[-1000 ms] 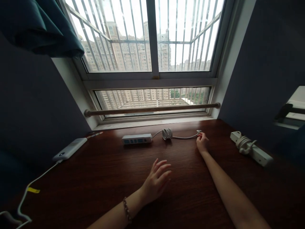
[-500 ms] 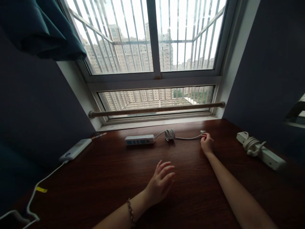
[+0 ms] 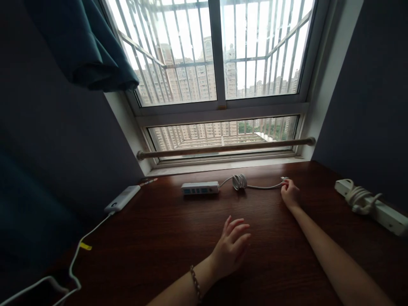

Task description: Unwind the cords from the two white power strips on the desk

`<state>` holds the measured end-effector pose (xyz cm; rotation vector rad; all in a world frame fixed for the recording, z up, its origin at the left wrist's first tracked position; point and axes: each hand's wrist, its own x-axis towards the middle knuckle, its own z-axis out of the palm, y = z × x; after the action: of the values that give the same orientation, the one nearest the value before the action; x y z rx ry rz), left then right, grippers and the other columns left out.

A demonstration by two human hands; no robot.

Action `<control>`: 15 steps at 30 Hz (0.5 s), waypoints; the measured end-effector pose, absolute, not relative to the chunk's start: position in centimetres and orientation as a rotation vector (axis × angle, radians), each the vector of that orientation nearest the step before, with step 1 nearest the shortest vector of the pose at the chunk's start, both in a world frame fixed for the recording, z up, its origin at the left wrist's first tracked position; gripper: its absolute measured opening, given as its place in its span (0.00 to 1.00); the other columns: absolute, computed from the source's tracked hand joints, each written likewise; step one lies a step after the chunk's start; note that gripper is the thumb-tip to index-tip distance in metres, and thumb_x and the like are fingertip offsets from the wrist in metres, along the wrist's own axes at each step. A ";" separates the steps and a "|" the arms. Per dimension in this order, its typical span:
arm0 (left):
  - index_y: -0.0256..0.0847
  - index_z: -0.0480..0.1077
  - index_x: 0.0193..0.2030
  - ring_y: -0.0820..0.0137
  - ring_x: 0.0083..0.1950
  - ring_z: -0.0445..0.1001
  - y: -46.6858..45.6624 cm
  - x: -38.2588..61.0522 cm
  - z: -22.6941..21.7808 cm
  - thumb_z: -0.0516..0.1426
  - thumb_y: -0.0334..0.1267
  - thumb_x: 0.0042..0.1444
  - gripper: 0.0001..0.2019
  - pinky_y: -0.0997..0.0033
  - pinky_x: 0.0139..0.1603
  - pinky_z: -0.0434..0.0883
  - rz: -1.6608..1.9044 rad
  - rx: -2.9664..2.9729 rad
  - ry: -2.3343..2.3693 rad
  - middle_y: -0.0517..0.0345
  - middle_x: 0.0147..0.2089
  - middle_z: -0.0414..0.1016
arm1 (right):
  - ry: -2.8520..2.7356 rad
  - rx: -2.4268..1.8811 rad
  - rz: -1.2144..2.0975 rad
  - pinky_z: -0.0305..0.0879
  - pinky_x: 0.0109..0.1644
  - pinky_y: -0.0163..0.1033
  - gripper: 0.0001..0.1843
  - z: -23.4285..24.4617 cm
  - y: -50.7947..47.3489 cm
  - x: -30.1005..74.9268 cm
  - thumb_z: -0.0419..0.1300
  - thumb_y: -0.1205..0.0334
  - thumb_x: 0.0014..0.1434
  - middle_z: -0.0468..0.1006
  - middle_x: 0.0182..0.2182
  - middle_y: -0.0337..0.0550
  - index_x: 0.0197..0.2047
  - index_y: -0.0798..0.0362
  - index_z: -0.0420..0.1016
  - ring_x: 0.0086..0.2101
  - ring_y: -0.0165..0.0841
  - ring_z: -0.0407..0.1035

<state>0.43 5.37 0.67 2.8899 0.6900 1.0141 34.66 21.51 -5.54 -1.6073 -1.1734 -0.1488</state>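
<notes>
My right hand (image 3: 290,192) is closed on the plug (image 3: 284,179) at the end of a white cable, near the back of the dark wooden table (image 3: 159,246). That cable runs left to a wound coil (image 3: 239,182) and on to a white power strip (image 3: 200,188) with blue-grey sockets. Nearer to me, my left hand (image 3: 232,246) hovers over or rests on the tabletop, which I cannot tell. Its fingers are apart and hold nothing. A bracelet (image 3: 195,284) circles the left wrist.
At the right lies a second white power strip (image 3: 387,216) wrapped in its cord. A white power bank (image 3: 123,199) lies at the left, with a white charging cable (image 3: 75,263) bearing a yellow tag. Behind the table stands a barred window (image 3: 219,144); a blue curtain (image 3: 102,63) hangs left.
The whole view has shifted, so everything appears farther right. Both hands keep nearly the same place relative to the table and the power strip; the right still grips the plug.
</notes>
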 end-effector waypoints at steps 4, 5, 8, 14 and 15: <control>0.38 0.62 0.50 0.59 0.62 0.54 5.4 0.4 0.7 0.50 0.28 0.55 0.15 0.41 0.62 0.50 1.032 2.902 0.700 0.47 0.55 0.64 | -1.167 -1.603 -0.139 0.64 0.45 0.45 0.13 -5.6 21.3 34.6 0.54 0.59 0.60 0.72 0.34 0.42 0.44 0.59 0.67 0.36 0.32 0.68; 0.38 0.62 0.50 0.59 0.62 0.54 5.4 0.4 0.7 0.50 0.28 0.55 0.15 0.41 0.62 0.50 1.032 2.906 0.698 0.47 0.55 0.64 | -1.159 -1.602 -0.134 0.64 0.45 0.45 0.13 -5.6 21.2 34.6 0.54 0.59 0.60 0.72 0.34 0.42 0.44 0.59 0.67 0.36 0.32 0.68; 0.37 0.61 0.51 0.59 0.62 0.53 5.4 0.5 0.7 0.50 0.28 0.55 0.15 0.41 0.62 0.49 1.022 2.921 0.699 0.47 0.55 0.64 | -1.123 -1.596 -0.116 0.65 0.45 0.45 0.12 -5.3 21.0 34.8 0.55 0.59 0.60 0.72 0.33 0.41 0.43 0.59 0.68 0.36 0.31 0.69; 0.37 0.62 0.50 0.58 0.62 0.55 5.1 0.6 0.7 0.50 0.27 0.55 0.15 0.40 0.61 0.50 1.065 2.950 0.694 0.45 0.54 0.65 | -0.993 -1.542 -0.043 0.67 0.41 0.41 0.11 -1.7 21.5 37.4 0.55 0.59 0.60 0.72 0.32 0.41 0.41 0.60 0.68 0.33 0.30 0.69; 0.36 0.62 0.50 0.58 0.62 0.55 5.1 0.6 0.7 0.50 0.27 0.54 0.15 0.40 0.61 0.50 1.064 2.959 0.688 0.45 0.54 0.65 | -0.980 -1.533 -0.027 0.68 0.39 0.39 0.11 -0.8 21.5 38.2 0.55 0.59 0.60 0.72 0.32 0.41 0.40 0.60 0.68 0.32 0.29 0.69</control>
<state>0.64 5.05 0.66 2.9593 0.6877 1.0642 38.21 21.46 -0.78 -1.5327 -0.9801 -0.0273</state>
